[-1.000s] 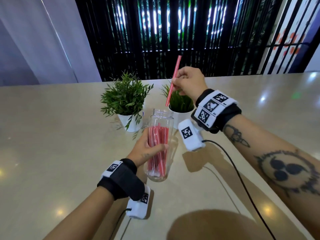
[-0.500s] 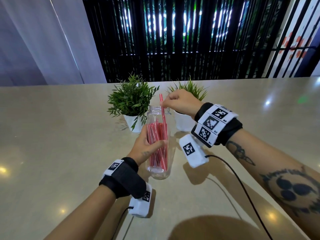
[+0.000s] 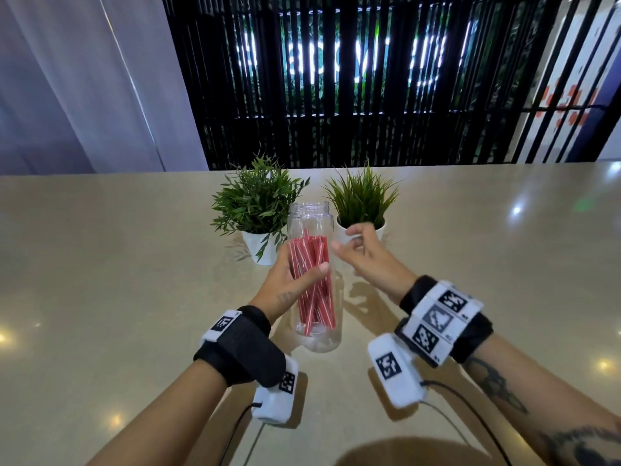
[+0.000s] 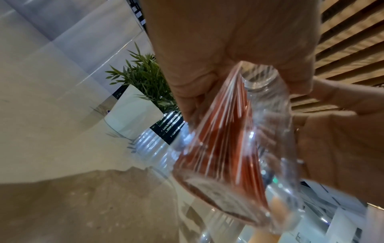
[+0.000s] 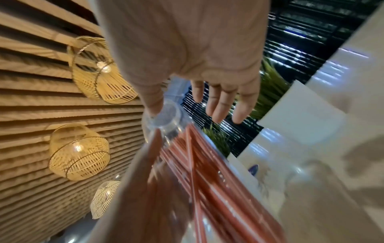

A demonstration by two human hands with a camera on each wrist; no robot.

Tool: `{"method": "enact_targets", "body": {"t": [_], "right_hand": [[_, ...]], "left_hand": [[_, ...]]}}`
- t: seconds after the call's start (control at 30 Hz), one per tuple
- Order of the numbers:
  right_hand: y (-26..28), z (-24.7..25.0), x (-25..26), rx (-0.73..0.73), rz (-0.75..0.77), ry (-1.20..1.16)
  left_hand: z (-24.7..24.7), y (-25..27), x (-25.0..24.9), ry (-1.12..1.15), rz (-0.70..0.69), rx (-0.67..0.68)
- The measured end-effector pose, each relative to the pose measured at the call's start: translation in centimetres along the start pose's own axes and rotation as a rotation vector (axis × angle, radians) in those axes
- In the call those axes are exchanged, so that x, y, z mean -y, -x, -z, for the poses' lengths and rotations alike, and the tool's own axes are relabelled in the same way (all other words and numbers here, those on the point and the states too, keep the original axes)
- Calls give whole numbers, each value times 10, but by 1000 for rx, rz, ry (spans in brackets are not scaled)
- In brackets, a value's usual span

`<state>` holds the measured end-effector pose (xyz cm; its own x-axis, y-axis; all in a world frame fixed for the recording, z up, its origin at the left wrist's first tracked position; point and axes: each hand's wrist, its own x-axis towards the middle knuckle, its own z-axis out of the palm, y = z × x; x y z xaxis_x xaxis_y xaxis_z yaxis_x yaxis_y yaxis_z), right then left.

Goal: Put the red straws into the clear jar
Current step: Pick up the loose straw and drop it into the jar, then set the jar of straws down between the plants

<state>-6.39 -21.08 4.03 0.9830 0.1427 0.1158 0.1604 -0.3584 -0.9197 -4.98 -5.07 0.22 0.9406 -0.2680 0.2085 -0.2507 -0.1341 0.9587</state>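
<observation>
A tall clear jar [image 3: 312,220] stands upright on the beige table [image 3: 100,280], with several red straws [image 3: 311,280] inside it, all below the rim. My left hand [image 3: 290,280] grips the jar's middle from the left, thumb across its front. The left wrist view shows the same jar [image 4: 268,115] and red straws [image 4: 224,144] under the left hand [image 4: 207,65]. My right hand [image 3: 359,253] hovers just right of the jar, fingers loosely spread and holding nothing. In the right wrist view the right hand [image 5: 218,102] has straight fingers above the jar mouth [image 5: 164,115] and straws [image 5: 207,172].
Two small green plants in white pots stand right behind the jar, a leafy plant [image 3: 255,203] to the left and a grassy plant [image 3: 361,196] behind my right hand. Black cables trail from both wrist cameras. A dark slatted screen runs behind the table's far edge.
My right hand lowered a red straw into the jar, let it go and dropped to the jar's right side, now empty. My left hand kept its grip on the jar.
</observation>
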Motion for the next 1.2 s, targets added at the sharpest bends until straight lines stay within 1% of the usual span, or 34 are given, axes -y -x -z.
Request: {"method": "enact_targets", "body": {"t": [0.1,0.17,0.23,0.3,0.4,0.47,0.57,0.6,0.67,0.77,0.83,0.9,1.0,1.1,1.2], "right_hand": [[10,-11,-13,134,-69,-105],[13,-16,-17,201,-79,-200],[15,-19,-22,232,-76,-269],[15,-21,-27,216,-44,-270],[10,-24,-34,145,37,-272],[2,-25,-38,91,73,-272],[-16,-23,-40,39,78,-277],[-23,-21,-40,26,77,-261],[-39,-18,-42,-20,103,-169],[-65,-18,-50,-114,141,11],[-79,-18,-54,-144,118,33],[-92,-18,-60,-139,88,63],[-105,-19,-68,-115,58,152],[-112,-22,-74,-76,40,192],[-116,-28,-78,-41,42,198]], "left_hand": [[-4,3,-4,18,-8,27],[-6,5,-2,20,-18,46],[-6,5,2,2,-31,57],[-3,3,6,-89,-30,40],[2,-2,9,-211,-35,-23],[4,-6,8,-185,-50,-62],[6,-19,9,-26,-18,-104],[6,-23,9,-14,-32,-109],[5,-36,11,-50,-74,-117],[3,-55,20,-71,-79,-148],[4,-67,28,-82,-61,-130],[5,-76,31,-95,-21,-92],[10,-84,35,-96,52,-74],[16,-92,44,-152,64,-28],[19,-94,51,-189,88,-14]]}}
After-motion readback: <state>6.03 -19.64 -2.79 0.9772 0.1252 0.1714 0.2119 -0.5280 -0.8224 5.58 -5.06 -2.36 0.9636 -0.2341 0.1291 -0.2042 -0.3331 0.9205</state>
